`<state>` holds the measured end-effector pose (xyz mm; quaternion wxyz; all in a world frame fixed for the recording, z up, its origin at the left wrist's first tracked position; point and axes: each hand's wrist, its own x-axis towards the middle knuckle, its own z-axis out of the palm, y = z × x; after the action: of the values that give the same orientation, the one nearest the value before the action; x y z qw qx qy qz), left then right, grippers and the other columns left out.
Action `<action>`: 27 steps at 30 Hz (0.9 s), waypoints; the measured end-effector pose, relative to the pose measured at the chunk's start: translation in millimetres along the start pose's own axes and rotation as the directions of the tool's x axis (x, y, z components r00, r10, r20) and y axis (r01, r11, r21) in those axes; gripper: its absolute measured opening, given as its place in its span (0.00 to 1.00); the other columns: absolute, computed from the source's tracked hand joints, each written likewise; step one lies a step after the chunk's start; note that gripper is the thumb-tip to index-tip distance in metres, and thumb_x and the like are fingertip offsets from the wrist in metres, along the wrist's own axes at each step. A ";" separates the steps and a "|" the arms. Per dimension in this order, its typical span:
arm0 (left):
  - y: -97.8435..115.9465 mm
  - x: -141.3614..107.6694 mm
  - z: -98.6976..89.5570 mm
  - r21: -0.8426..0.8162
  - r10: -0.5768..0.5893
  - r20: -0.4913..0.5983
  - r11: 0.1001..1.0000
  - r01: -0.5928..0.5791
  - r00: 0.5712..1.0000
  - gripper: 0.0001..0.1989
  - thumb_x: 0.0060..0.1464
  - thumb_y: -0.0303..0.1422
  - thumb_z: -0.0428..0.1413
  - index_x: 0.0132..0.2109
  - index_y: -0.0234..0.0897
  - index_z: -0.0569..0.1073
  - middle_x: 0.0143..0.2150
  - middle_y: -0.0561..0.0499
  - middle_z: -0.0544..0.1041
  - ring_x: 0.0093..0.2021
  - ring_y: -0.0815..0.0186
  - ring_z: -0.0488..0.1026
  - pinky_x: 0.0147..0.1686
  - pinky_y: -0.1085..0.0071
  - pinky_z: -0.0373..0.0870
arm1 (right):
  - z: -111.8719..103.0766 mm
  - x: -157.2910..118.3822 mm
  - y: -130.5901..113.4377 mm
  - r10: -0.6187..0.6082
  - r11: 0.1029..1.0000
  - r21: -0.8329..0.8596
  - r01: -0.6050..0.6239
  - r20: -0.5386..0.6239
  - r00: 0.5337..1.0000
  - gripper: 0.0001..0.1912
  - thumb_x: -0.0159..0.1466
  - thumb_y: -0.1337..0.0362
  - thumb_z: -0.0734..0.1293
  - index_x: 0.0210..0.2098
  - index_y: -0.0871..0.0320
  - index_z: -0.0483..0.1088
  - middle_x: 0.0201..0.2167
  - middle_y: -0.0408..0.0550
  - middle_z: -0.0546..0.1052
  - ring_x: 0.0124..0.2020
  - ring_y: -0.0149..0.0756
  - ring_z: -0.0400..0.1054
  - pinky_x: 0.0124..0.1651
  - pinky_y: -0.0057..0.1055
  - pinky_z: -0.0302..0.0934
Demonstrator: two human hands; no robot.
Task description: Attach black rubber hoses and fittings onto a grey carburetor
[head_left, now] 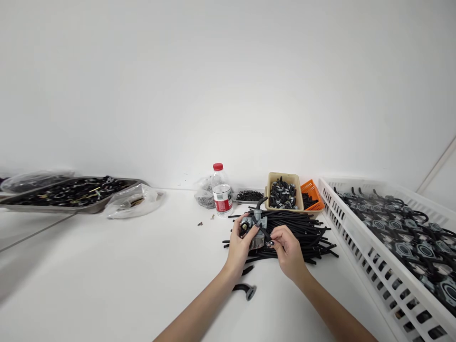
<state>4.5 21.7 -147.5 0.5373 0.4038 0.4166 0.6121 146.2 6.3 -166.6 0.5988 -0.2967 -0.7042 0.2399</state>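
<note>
My left hand (238,248) is closed around a grey metal carburetor (257,242), thumb across its front. A short black elbow tube rises from the carburetor's top. At its right side my right hand (289,251) pinches the end of a short black rubber hose (264,232) that lies against the carburetor. A small shiny bit shows at those fingertips, too small to name. Behind both hands lies a pile of long black hoses (302,232). Nearer me, partly behind my left forearm, rests a black elbow tube with a grey flange (250,291).
To the right stands a white slotted crate (356,251) of carburetors. Along the wall are a beige bin (301,194), an orange basket (322,203), a red-capped bottle (223,199) and plastic bags (133,202). A metal tray (85,208) of black parts sits far left.
</note>
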 end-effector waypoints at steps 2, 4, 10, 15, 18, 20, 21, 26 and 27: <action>-0.7 0.7 -0.5 0.022 0.013 -0.013 1.000 -0.012 1.000 0.34 0.38 0.47 0.64 0.52 0.41 0.64 0.43 0.50 0.70 0.38 0.64 0.68 0.34 0.73 0.70 | -0.7 -0.1 0.4 -0.010 1.000 -0.013 0.010 -0.002 1.000 0.07 0.67 0.68 0.58 0.34 0.58 0.65 0.34 0.50 0.65 0.32 0.36 0.63 0.31 0.30 0.62; -0.5 0.7 -0.9 0.029 0.028 -0.015 0.999 -0.027 1.000 0.33 0.39 0.47 0.64 0.52 0.41 0.65 0.44 0.50 0.70 0.38 0.65 0.68 0.35 0.73 0.70 | -1.3 -0.2 -0.6 -0.020 1.000 -0.020 0.020 -0.010 1.000 0.07 0.67 0.68 0.58 0.34 0.58 0.65 0.34 0.50 0.65 0.31 0.36 0.63 0.30 0.29 0.62; 0.3 -1.5 -1.3 -0.023 -0.014 0.008 1.000 0.014 1.000 0.33 0.40 0.45 0.64 0.52 0.42 0.65 0.45 0.50 0.70 0.37 0.65 0.69 0.34 0.73 0.71 | -2.2 1.3 -8.2 -0.086 0.991 -0.102 0.083 -0.021 0.996 0.08 0.67 0.70 0.57 0.33 0.58 0.64 0.33 0.50 0.66 0.32 0.36 0.64 0.31 0.29 0.63; 1.7 -1.8 0.1 -0.081 -0.042 0.027 0.996 0.044 0.999 0.34 0.39 0.45 0.65 0.53 0.44 0.64 0.44 0.50 0.70 0.34 0.66 0.69 0.31 0.73 0.72 | -3.0 2.9 -9.0 -0.078 0.991 -0.114 0.077 -0.004 0.997 0.07 0.65 0.71 0.58 0.31 0.58 0.64 0.31 0.49 0.67 0.31 0.36 0.64 0.30 0.28 0.61; 1.8 -2.4 0.7 -0.088 -0.031 0.012 0.996 0.032 0.999 0.33 0.38 0.45 0.65 0.51 0.44 0.65 0.44 0.51 0.69 0.35 0.66 0.69 0.30 0.73 0.72 | -2.7 3.0 -5.4 -0.039 0.990 -0.138 0.035 -0.025 0.999 0.07 0.63 0.71 0.58 0.29 0.58 0.63 0.31 0.49 0.66 0.31 0.36 0.63 0.29 0.29 0.58; 1.5 -2.7 0.6 -0.085 -0.029 0.027 0.996 0.031 0.999 0.33 0.38 0.46 0.65 0.52 0.45 0.64 0.44 0.51 0.69 0.34 0.65 0.69 0.29 0.72 0.72 | -2.7 2.9 -1.0 0.007 0.986 -0.163 -0.018 -0.068 0.998 0.07 0.62 0.70 0.58 0.28 0.58 0.63 0.30 0.48 0.66 0.30 0.36 0.62 0.28 0.29 0.57; 1.2 -2.6 0.3 -0.082 -0.023 0.038 0.996 0.026 0.999 0.33 0.39 0.46 0.64 0.52 0.46 0.64 0.43 0.51 0.69 0.34 0.65 0.69 0.29 0.72 0.72 | -2.9 2.9 1.7 0.043 0.986 -0.157 -0.056 -0.086 0.995 0.06 0.61 0.69 0.58 0.27 0.58 0.63 0.29 0.48 0.66 0.29 0.35 0.62 0.28 0.29 0.56; -2.0 2.0 -2.5 -0.030 0.055 0.062 0.998 -0.053 0.997 0.28 0.41 0.45 0.63 0.48 0.40 0.68 0.44 0.50 0.71 0.39 0.64 0.69 0.33 0.75 0.70 | -4.3 3.1 13.2 0.276 0.961 0.020 -0.275 -0.070 0.959 0.05 0.55 0.65 0.65 0.31 0.58 0.64 0.31 0.48 0.68 0.31 0.38 0.64 0.31 0.30 0.61; -2.5 2.6 -2.8 -0.036 0.059 0.067 0.998 -0.057 0.996 0.27 0.41 0.44 0.63 0.47 0.39 0.69 0.45 0.49 0.71 0.41 0.63 0.69 0.35 0.75 0.69 | -4.2 3.2 13.6 0.304 0.950 0.091 -0.300 -0.042 0.952 0.10 0.54 0.64 0.67 0.35 0.57 0.64 0.34 0.49 0.69 0.34 0.39 0.66 0.34 0.31 0.62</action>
<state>2.4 24.3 -150.6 0.5400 0.4270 0.3760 0.6203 151.8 18.1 -173.2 0.5860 -0.3822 -0.6232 0.3496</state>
